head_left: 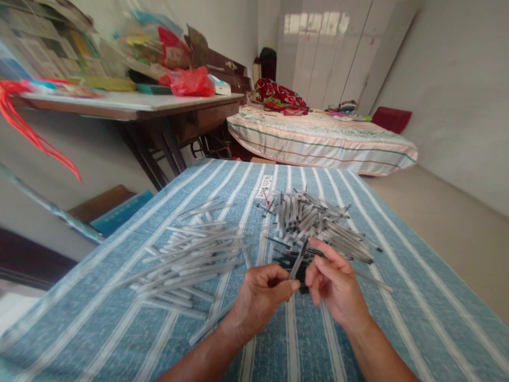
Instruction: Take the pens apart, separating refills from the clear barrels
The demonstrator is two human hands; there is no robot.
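Observation:
My left hand (pixel 264 294) pinches a pen (pixel 299 261) between thumb and fingers. The pen tilts upward, with a greyish translucent barrel and a dark upper end. My right hand (pixel 334 278) is just right of that end, its index finger stretched toward it and the other fingers loosely bent; nothing shows between them. Beneath and behind the hands lies a cluster of small black pieces (pixel 284 258), partly hidden. A heap of pens with dark ends (pixel 302 215) is beyond them. To the left spreads a pile of pale translucent pen barrels (pixel 186 260).
A blue-and-white striped cloth (pixel 119 329) covers the table. One barrel (pixel 210 322) lies by my left forearm. At the back left stands a desk (pixel 151 106) with a red plastic bag (pixel 191 82). A bed (pixel 318 135) and white wardrobe (pixel 322 53) are behind.

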